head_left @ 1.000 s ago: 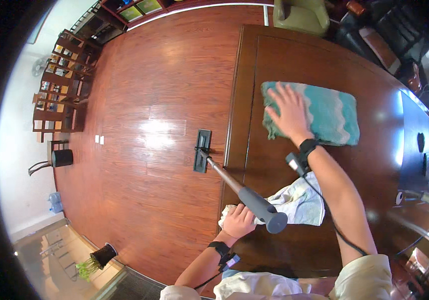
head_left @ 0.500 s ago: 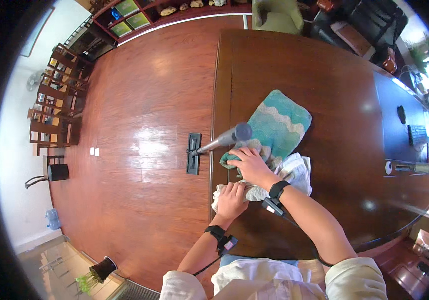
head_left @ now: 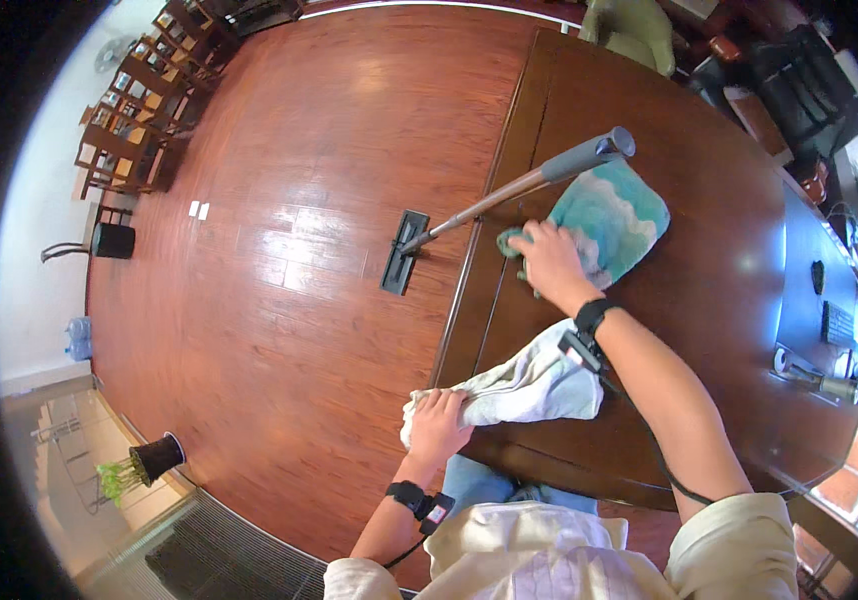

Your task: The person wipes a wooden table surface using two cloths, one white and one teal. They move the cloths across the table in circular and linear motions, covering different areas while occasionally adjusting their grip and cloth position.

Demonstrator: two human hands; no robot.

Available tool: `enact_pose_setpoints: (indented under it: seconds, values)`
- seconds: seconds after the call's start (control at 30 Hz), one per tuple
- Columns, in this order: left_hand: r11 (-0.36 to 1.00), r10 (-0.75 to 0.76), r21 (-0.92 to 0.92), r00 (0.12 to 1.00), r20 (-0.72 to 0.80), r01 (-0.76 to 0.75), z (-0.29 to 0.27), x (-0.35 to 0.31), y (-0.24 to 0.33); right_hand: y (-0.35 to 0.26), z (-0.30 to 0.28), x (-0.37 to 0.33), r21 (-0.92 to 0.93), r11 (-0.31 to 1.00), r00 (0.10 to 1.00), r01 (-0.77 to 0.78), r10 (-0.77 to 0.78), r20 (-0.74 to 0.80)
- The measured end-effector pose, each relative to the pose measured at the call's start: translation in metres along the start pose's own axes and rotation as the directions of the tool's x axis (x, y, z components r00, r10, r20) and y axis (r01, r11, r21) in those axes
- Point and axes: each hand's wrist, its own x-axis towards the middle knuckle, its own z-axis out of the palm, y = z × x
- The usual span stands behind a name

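My left hand (head_left: 437, 425) is closed on one end of a white cloth (head_left: 534, 385). The cloth stretches from my fist across the near table edge and lies crumpled on the tabletop. Farther off, my right hand (head_left: 554, 262) grips the near left corner of a teal-and-grey wavy-striped cloth (head_left: 629, 215), which spreads out on the table. Beside that cloth a flat mop leans, its grey handle (head_left: 579, 158) reaching over the table edge. Its black flat head (head_left: 405, 252) is down on the floor and shows no pad on top.
The dark wooden table (head_left: 649, 400) fills the right side, with a keyboard (head_left: 837, 323) at its far right. Wooden chairs (head_left: 119, 140) line the left wall. A potted plant (head_left: 157, 458) and a blue water bottle (head_left: 79, 338) stand at the left. A green armchair (head_left: 634, 30) is beyond the table.
My hands have drawn apart: the left pulled the white cloth toward me, the right moved away with the teal cloth's corner. The view has turned, and more of the mop handle shows.
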Motion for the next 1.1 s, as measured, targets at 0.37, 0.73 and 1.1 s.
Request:
enact_pose_setpoints:
  seconds: [0.37, 0.73, 1.1]
  values:
    - [0.899, -0.425, -0.016, 0.879, 0.216, 0.438, -0.03, -0.177, 0.004, -0.132, 0.046, -0.153, 0.247, 0.91, 0.943, 0.333, -0.32, -0.095]
    - [0.673, -0.739, 0.123, 0.656, 0.154, 0.729, -0.026, -0.307, 0.094, -0.186, 0.063, -0.213, 0.399, 0.906, 0.988, 0.139, -0.155, 0.008]
    - [0.759, -0.647, 0.326, 0.706, 0.287, 0.563, -0.025, -0.308, 0.057, -0.13, 0.073, -0.345, 0.34, 0.92, 0.966, -0.196, 0.24, -0.091]
